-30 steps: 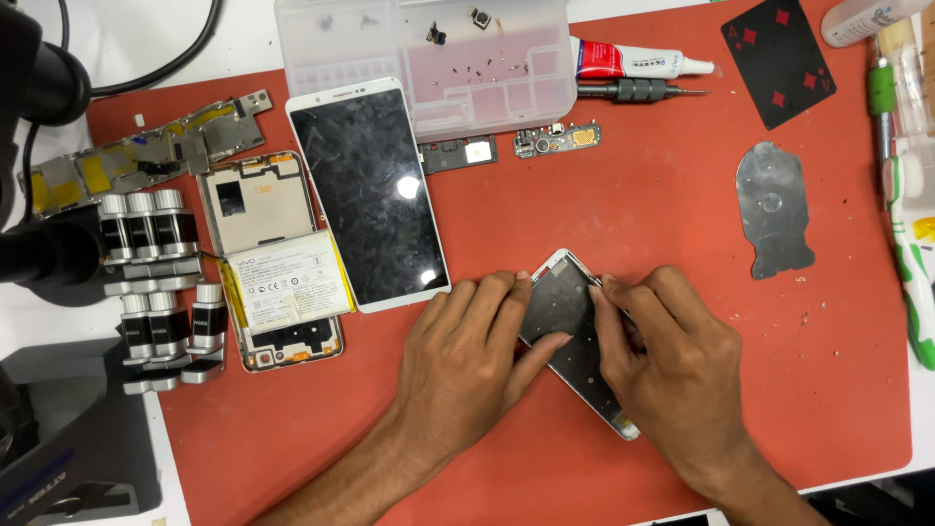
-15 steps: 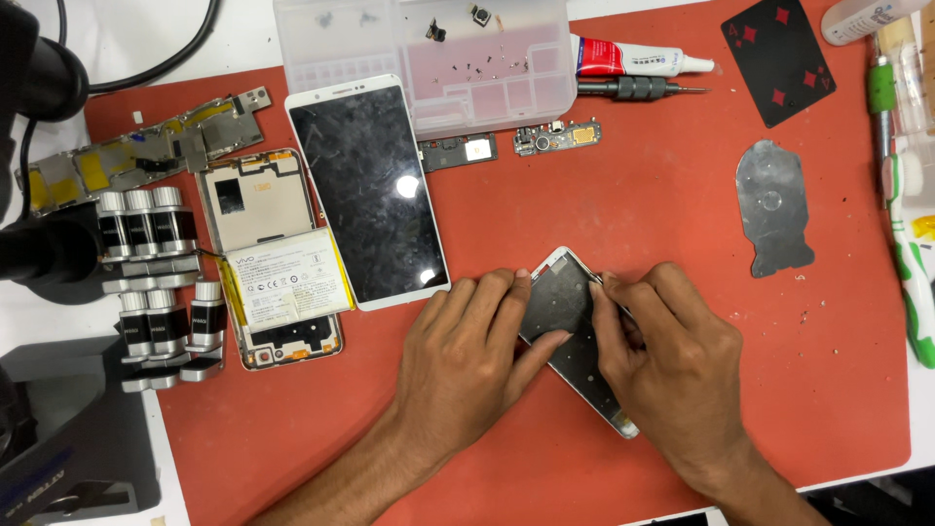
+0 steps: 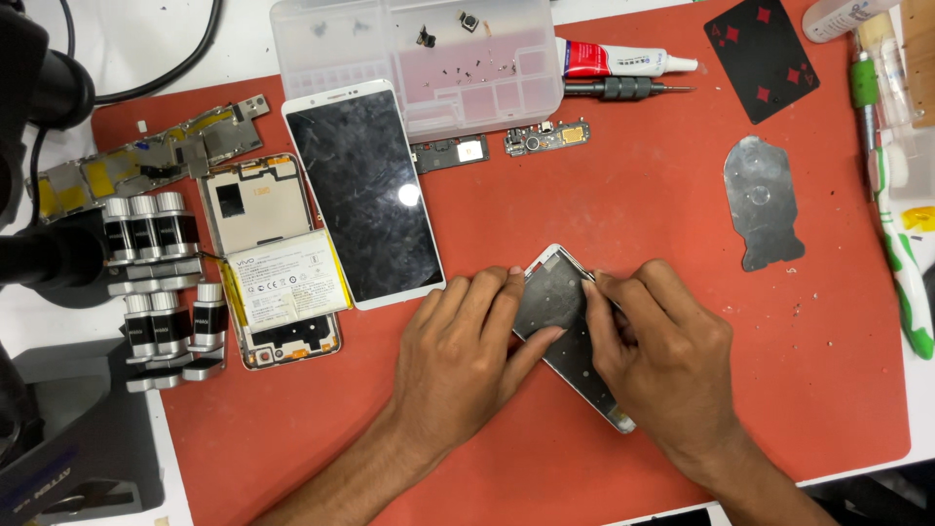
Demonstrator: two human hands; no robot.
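A phone frame [image 3: 562,310] with white edges and a dark metal inside lies tilted on the red mat [image 3: 623,195]. My left hand [image 3: 466,365] rests on its left side, fingers pressing the frame down. My right hand [image 3: 662,360] covers its right side and pinches a thin tool [image 3: 590,279] whose tip touches the frame's upper edge. The lower end of the frame sticks out under my right hand.
A white phone screen [image 3: 365,195] lies face up at the left, beside an opened phone back with a battery [image 3: 282,282]. A clear parts box [image 3: 419,58], glue tube [image 3: 623,58], screwdriver [image 3: 623,90], small circuit boards [image 3: 545,136], a metal plate [image 3: 763,200] and a black playing card [image 3: 762,54] lie around.
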